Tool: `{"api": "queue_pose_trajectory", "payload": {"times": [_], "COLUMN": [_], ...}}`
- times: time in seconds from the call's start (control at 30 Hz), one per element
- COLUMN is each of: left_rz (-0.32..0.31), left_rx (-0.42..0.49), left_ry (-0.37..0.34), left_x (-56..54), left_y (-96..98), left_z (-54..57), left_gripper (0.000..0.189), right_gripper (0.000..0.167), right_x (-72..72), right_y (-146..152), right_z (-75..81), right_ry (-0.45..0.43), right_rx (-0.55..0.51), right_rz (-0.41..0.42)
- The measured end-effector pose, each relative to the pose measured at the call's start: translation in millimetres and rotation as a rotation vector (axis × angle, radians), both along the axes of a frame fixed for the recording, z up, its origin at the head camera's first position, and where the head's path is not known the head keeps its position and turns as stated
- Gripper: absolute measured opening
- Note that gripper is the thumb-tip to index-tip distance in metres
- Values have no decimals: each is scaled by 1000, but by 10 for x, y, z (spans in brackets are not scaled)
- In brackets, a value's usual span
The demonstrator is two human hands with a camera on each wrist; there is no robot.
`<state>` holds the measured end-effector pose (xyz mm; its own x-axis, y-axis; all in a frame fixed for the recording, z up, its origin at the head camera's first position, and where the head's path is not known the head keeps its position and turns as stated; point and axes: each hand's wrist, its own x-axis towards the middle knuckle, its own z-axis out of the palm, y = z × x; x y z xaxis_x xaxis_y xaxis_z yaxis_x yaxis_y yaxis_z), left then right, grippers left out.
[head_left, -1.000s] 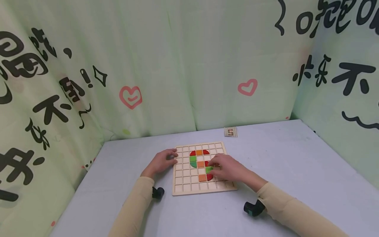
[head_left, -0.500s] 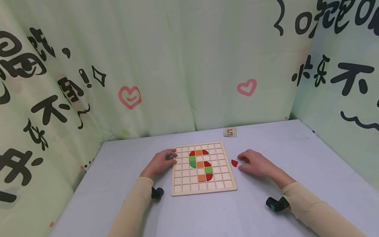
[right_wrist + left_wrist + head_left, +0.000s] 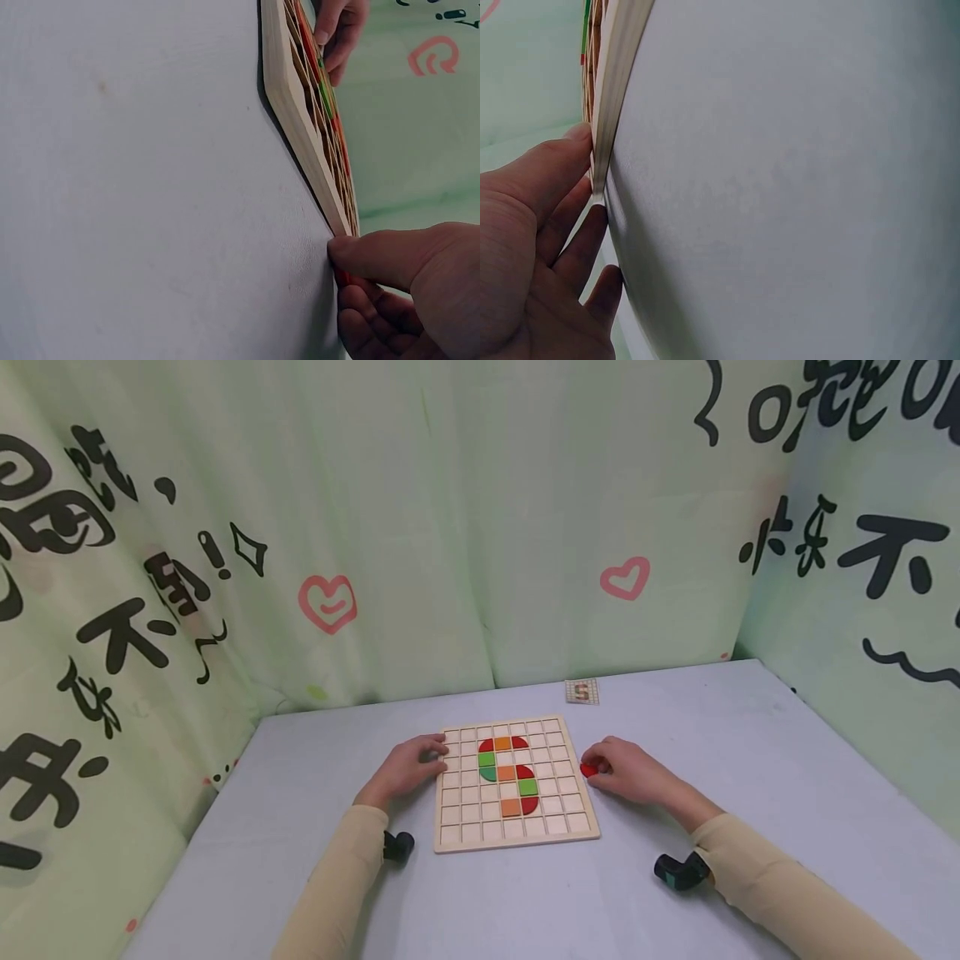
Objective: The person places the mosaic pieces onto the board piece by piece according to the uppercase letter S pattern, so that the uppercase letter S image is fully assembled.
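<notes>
A square wooden grid board (image 3: 468,817) lies flat on the table. Red, orange and green tiles form an S-like curve in its cells, such as the light green square (image 3: 528,787). At the board's left edge rests my left hand (image 3: 408,768); the left wrist view has its thumb (image 3: 566,161) against the wooden side. My right hand (image 3: 630,768) pinches a small red tile (image 3: 588,770) with a curved edge, just beside the board's right edge. Low over the cloth, this tile shows as a red sliver (image 3: 343,277) below the thumb in the right wrist view.
A small card (image 3: 582,692) with an S-shaped pattern lies at the back of the white table (image 3: 712,727). Behind and on both sides hangs a pale green curtain (image 3: 480,527) with hearts and black lettering. A black wrist camera (image 3: 681,871) sits under the right forearm.
My right hand left the board for a red tile lying to its right. It now grips that tile and has come back leftward to the board's edge. My left hand stays put.
</notes>
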<state>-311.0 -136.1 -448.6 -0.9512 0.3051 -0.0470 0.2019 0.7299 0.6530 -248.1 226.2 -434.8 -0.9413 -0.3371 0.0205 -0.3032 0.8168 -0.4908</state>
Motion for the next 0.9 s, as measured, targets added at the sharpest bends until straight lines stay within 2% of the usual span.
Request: {"api": "queue_pose_trajectory", "payload": {"times": [0.47, 0.7, 0.9], "left_rz": [11, 18, -9], "left_rx": [-3, -5, -13], "left_ry": [-3, -6, 24], "left_x": [14, 6, -5], "left_y": [20, 7, -4], "left_z": [24, 4, -6], "left_gripper": [27, 27, 27], "right_gripper": [31, 26, 26], "right_x": [11, -5, -16], "right_y": [8, 15, 12], "right_z": [33, 44, 73], "right_ry": [-8, -10, -14], "right_rx": [18, 39, 7], "right_rz": [26, 52, 34]}}
